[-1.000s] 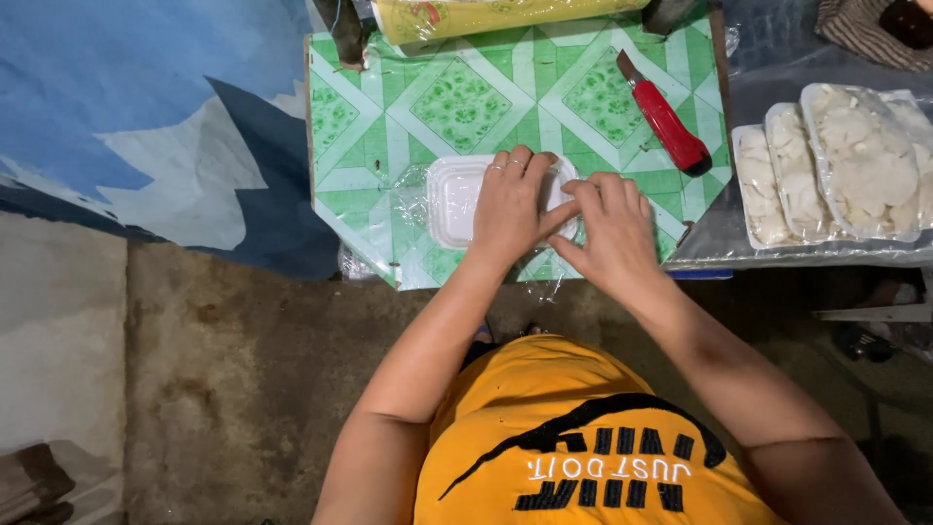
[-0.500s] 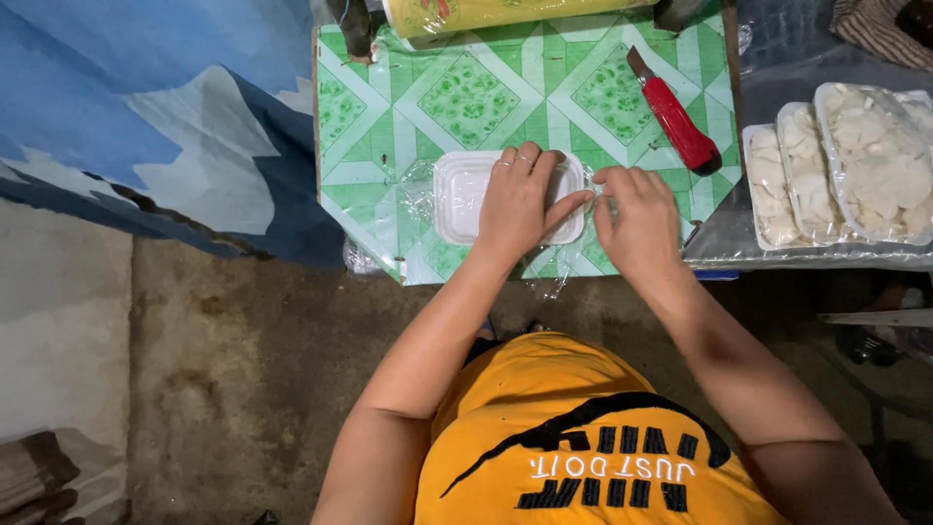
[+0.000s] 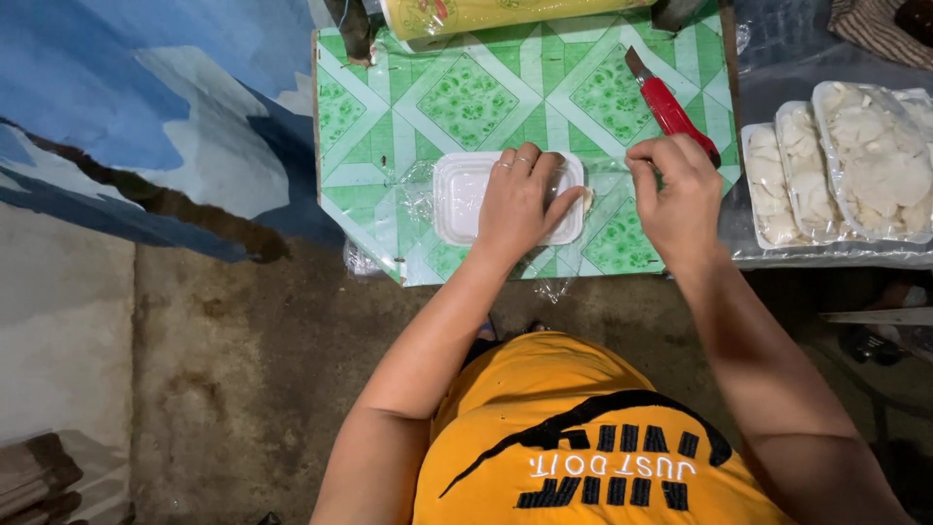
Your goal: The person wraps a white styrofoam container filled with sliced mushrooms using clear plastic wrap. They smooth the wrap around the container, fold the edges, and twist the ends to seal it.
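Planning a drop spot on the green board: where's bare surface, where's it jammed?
Free: the green tiled board between the yellow roll at the far edge and the white tray, left of the red cutter. Crowded: the near half, with the left hand on the tray, loose cling film, and the right hand. Wrapped trays fill the right side.

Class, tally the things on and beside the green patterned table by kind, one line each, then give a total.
White trays under the left hand: 1
Wrapped trays of pale slices at the right: 3
Red cutters: 1
Yellow rolls: 1
Total: 6
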